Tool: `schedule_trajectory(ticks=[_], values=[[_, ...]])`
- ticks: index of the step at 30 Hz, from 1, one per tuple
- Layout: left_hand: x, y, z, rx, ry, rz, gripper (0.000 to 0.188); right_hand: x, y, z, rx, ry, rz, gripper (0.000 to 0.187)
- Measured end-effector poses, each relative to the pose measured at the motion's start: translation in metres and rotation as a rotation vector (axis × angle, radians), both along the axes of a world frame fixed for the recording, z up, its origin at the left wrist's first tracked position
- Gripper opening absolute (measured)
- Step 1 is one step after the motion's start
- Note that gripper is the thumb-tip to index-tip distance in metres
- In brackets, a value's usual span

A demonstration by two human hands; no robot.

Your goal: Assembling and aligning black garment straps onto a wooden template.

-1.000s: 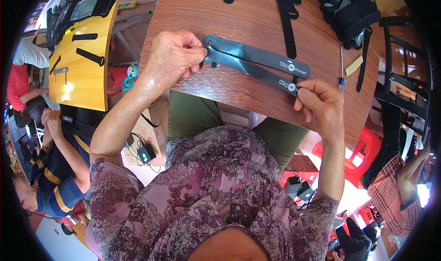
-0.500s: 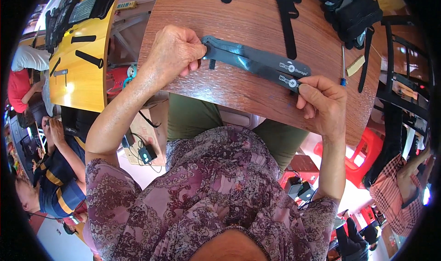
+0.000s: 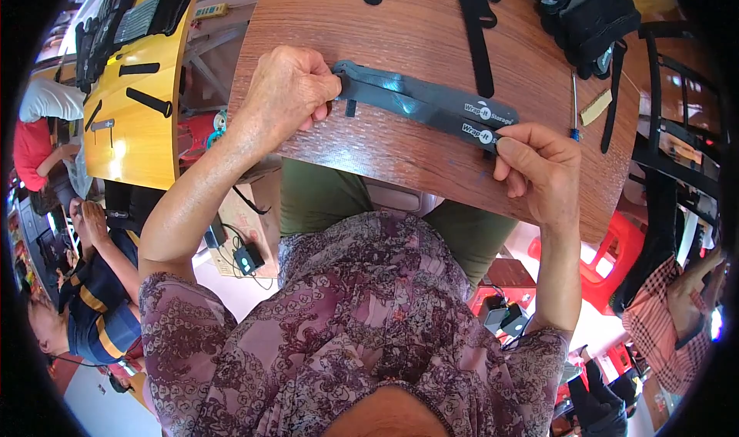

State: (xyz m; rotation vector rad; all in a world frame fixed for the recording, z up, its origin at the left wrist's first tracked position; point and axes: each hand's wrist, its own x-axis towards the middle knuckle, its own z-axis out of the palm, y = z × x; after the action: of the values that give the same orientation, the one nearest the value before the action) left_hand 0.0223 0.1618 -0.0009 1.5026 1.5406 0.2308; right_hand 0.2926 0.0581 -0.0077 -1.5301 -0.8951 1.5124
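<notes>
My left hand (image 3: 296, 83) pinches the left end of a glossy dark strap (image 3: 412, 108) between thumb and fingers. At its other end, my right hand (image 3: 543, 160) grips the tip beside a white printed mark, so the strap runs taut between my hands. Just behind it lies a second dark strap (image 3: 454, 97) with a similar mark, partly overlapped by the first. Its rounded left end sits beside my left fingertips; whether they also hold it I cannot tell. A short black tab (image 3: 351, 108) shows below the straps near my left hand.
Black straps (image 3: 479, 48) lie farther back on the wooden table (image 3: 308, 21). At the right are a pile of black straps (image 3: 593, 33), a screwdriver (image 3: 574, 121) and a tan piece (image 3: 596, 108). A yellow table (image 3: 138, 160) with straps stands left; people sit at both sides.
Both hands keep their grip on the strap. The near strap seems to lie slightly closer to the one behind it, and the whole view has shifted a little.
</notes>
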Motion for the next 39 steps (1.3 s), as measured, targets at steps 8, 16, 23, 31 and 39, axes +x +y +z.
schedule_trajectory(ticks=[8, 16, 23, 31, 39], values=[[0.003, 0.0, 0.003, 0.066, 0.08, -0.051, 0.018, 0.002, 0.004, -0.003, 0.013, 0.03, -0.001, 0.013], [0.003, 0.0, 0.001, 0.044, 0.083, -0.026, 0.017, 0.003, 0.006, -0.001, -0.003, 0.028, 0.006, 0.013], [0.002, -0.002, -0.001, 0.055, 0.059, 0.01, 0.016, 0.003, 0.007, -0.001, -0.003, 0.04, -0.006, 0.014], [0.001, -0.003, -0.004, 0.049, 0.056, 0.001, 0.015, 0.004, 0.006, -0.002, -0.003, 0.06, -0.035, 0.014], [0.001, -0.001, -0.008, 0.044, 0.057, 0.035, 0.014, 0.003, 0.007, -0.005, -0.035, 0.012, -0.077, 0.013]])
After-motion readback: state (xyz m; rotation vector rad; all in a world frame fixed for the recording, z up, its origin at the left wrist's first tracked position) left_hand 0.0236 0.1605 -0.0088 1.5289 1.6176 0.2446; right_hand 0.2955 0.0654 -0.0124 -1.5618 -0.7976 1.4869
